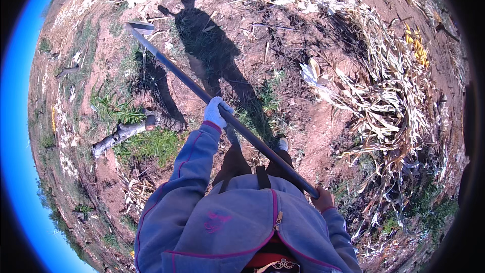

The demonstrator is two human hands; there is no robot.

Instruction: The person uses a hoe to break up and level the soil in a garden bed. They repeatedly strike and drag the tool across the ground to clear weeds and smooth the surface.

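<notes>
A long-handled hoe (189, 83) slants across my front, its metal blade (142, 27) out at the upper left over the soil. My left hand (219, 112), in a white knit glove, grips the shaft around its middle. Close to my right hip, my right hand (325, 199) closes around the butt end of the shaft and wears no glove that I can see. Part of that hand is hidden by the shaft and sleeve. Below the blade is bare reddish ground with thin grass, beside my own shadow (204, 41).
A cut log (121, 136) lies to the left amid green weeds (151, 146). Dry corn stalks (390, 110) are heaped along the right, with yellow corn cobs (417, 47) beyond them. Pale husks (314, 74) lie ahead on the right. My shoe (283, 144) stands on the soil.
</notes>
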